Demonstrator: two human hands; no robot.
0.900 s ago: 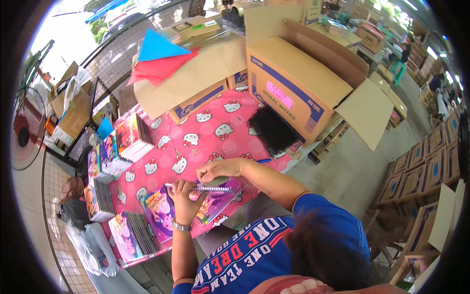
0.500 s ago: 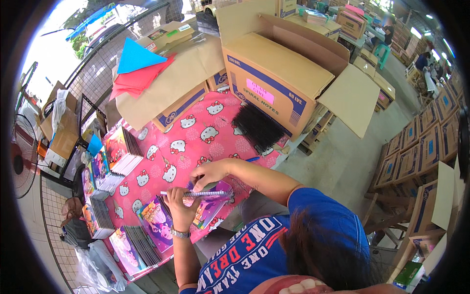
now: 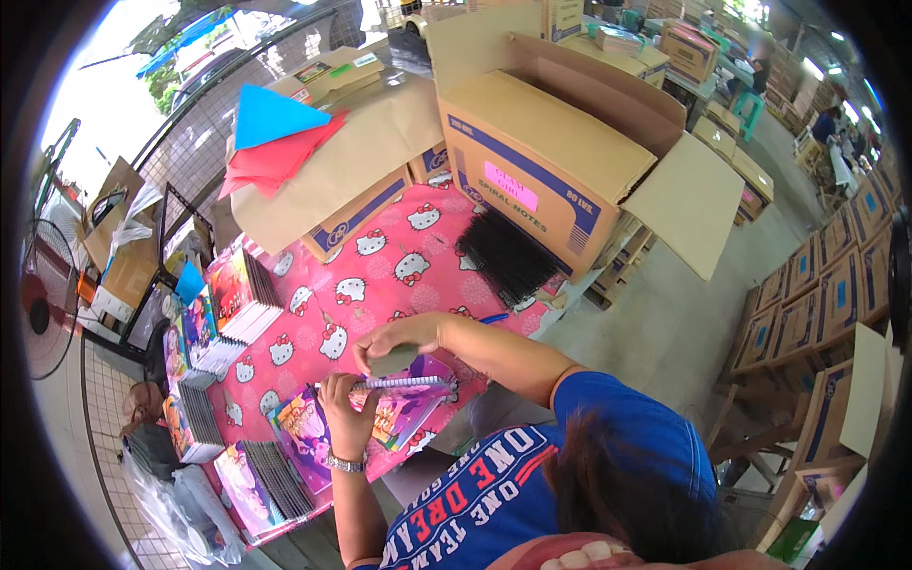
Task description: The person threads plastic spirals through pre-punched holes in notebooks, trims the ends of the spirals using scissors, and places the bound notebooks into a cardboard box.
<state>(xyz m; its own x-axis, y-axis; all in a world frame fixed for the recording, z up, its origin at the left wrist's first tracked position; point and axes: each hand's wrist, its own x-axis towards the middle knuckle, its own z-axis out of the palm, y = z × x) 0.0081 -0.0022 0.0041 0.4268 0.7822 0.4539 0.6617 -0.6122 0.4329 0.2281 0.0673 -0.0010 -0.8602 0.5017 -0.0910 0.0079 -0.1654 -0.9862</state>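
In the middle of the table, my left hand (image 3: 344, 404) pinches the left end of a spiral notebook (image 3: 410, 383), its white page edges and coil facing up. Above that coil my right hand (image 3: 404, 332) is curled around a dull grey-green flat piece (image 3: 394, 360) whose kind I cannot make out. A purple illustrated cover (image 3: 423, 410) shows below the notebook. Left of my wrist lies another purple notebook (image 3: 302, 432), beside a fanned stack of notebooks (image 3: 256, 480). Black spiral coils (image 3: 503, 258) lie in a bundle farther back.
A large open carton (image 3: 541, 142) stands at the back of the pink patterned tablecloth (image 3: 375, 275). Red and blue sheets (image 3: 278, 142) rest on a paper-covered box. More notebook stacks (image 3: 245, 294) line the left edge. A blue pen (image 3: 494, 318) lies near my right forearm.
My right hand has risen slightly off the coil and moved left, showing more of the grey-green piece. My left hand still grips the notebook. The whole view has shifted a little.
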